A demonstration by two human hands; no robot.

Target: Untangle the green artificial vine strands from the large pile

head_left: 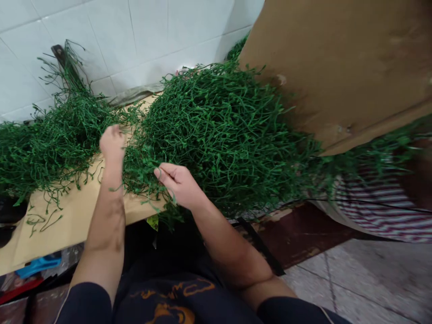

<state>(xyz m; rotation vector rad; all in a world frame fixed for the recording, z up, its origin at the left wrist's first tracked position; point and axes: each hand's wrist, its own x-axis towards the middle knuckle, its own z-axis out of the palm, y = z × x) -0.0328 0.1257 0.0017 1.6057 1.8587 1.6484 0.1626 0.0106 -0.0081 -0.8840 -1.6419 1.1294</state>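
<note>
Large tangled heap of thin green plastic stems (222,135) sits on a tan cardboard-covered work surface (77,216), spilling past the near edge at 5 o'clock. A second, flatter mound of the same green stems (43,144) lies at 9 o'clock, against the white tiled wall (135,36).

Right hand (178,182) is at the big heap's near-left rim. Fingers are curled and pinched together on a few strands (165,180), apparently drawing them free of the tangle; the pinch looks light, which suits stems that snag on each other. The heap lies directly beyond and to 2 o'clock of this hand, touching the knuckles.

Left hand (112,143) reaches into the gap between the two piles, closed in a loose fist. Strands run around it, but whether it actually grips any cannot be told from this angle. The big heap is just at its 3 o'clock, the flatter mound at its 9 o'clock.

A brown cardboard sheet (337,67) leans over the heap at 1 o'clock. Striped fabric (378,207), belonging to another person, shows at 3 o'clock. Loose stems (43,220) are scattered on the surface at 8 o'clock, likely strays from the sorting.
</note>
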